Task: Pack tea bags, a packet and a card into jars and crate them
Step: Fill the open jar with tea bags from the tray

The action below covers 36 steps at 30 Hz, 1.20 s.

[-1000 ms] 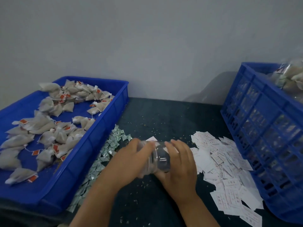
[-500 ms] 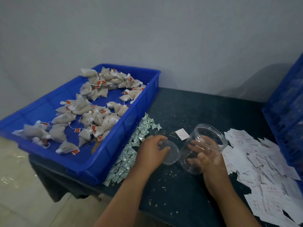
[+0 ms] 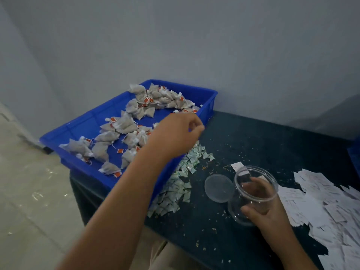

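Crate [image 3: 355, 158] seems mostly cut off at right edge

Glowing dimly, bluish; casting soft shadow on the wall [image 3: 331, 114] beyond the right grip [image 3: 266, 209]; blurring slightly at the left grip [image 3: 175, 133]; bending near edges.

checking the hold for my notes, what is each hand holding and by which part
The right hand holds the clear jar round its side wall, lid off. The left hand, fingers curled over the blue tray, holds nothing visible.
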Each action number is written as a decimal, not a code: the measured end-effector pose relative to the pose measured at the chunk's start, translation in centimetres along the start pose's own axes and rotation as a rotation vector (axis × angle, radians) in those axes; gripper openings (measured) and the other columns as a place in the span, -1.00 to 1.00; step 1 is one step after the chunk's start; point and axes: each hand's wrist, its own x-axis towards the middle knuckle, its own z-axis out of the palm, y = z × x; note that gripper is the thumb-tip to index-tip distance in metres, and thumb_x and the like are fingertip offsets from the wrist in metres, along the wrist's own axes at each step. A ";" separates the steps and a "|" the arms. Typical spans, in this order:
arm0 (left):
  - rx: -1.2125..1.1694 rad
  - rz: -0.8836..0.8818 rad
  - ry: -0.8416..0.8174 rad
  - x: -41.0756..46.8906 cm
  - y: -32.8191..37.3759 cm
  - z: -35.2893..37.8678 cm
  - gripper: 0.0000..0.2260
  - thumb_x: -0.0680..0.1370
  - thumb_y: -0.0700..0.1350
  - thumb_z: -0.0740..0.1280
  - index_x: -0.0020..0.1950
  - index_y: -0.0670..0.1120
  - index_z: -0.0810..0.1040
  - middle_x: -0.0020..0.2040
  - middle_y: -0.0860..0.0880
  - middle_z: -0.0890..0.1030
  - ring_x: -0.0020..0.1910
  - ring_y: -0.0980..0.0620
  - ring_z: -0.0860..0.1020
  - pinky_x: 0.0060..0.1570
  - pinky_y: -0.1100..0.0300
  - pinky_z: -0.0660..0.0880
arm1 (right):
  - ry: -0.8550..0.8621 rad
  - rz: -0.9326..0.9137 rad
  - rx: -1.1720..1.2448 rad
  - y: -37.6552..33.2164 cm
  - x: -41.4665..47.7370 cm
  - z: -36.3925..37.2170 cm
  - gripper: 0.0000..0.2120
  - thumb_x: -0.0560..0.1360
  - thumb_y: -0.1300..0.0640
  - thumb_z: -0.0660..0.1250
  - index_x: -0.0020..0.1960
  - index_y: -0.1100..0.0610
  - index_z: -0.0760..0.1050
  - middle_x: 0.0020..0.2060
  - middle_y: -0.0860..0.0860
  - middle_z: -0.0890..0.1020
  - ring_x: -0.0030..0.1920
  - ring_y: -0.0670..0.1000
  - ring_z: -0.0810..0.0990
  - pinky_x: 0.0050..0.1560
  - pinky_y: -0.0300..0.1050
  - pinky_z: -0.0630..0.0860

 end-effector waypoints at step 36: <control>-0.658 -0.118 0.145 3.1 -4.1 -6.1 -0.90 0.57 -0.20 0.34 -0.14 -0.12 0.59 -0.21 -0.06 0.54 -0.19 -0.04 0.51 -0.19 0.13 0.48 | 0.008 0.069 -0.057 0.3 0.3 0.2 -0.17 0.18 0.00 0.68 0.40 -0.12 0.49 0.22 -0.11 0.69 -0.05 0.17 0.75 -0.02 -0.05 0.71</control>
